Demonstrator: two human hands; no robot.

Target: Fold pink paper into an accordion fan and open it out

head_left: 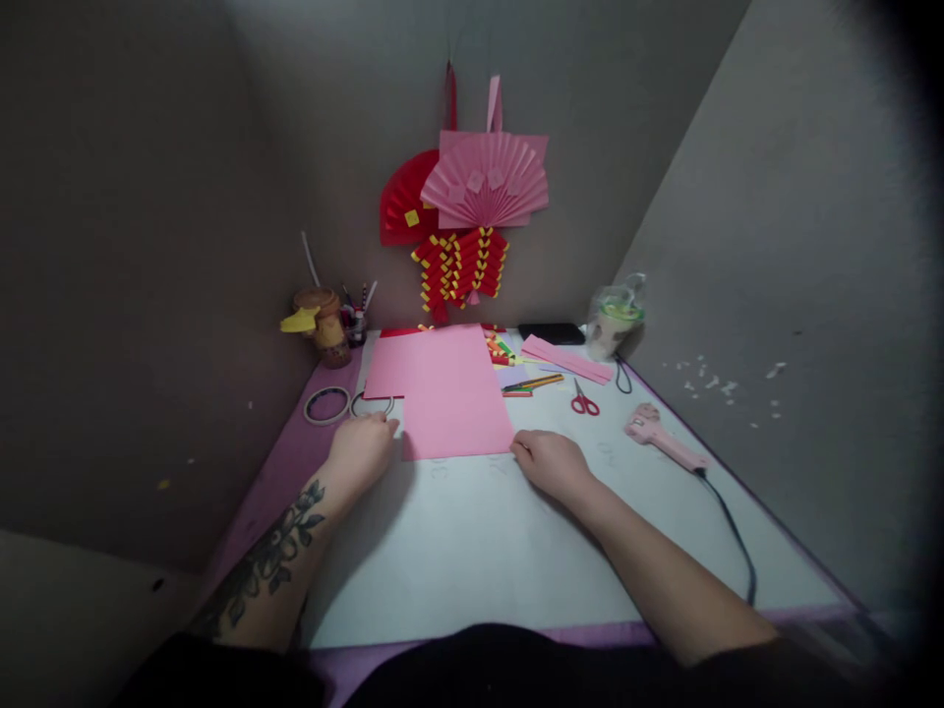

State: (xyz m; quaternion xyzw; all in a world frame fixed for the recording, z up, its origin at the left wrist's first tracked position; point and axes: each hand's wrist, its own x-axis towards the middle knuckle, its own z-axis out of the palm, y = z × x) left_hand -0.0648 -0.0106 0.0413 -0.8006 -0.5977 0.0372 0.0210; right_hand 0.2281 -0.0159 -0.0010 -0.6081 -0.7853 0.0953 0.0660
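A pink paper sheet (449,393) lies flat on the white table mat (472,551). My left hand (363,447) rests at the sheet's near left corner, fingers curled, touching its edge. At the near right corner sits my right hand (552,462), fingertips pinching the edge. Whether either hand lifts the paper I cannot tell. A second pink sheet (387,372) lies under it at the left.
Two tape rings (327,404) lie left of the sheet. Red scissors (584,400), a pink glue gun (660,438) with black cord, pink strips (566,359), pencils (532,383) lie right. Paper fans (472,187) hang on the wall; a pen cup (324,324) stands back left.
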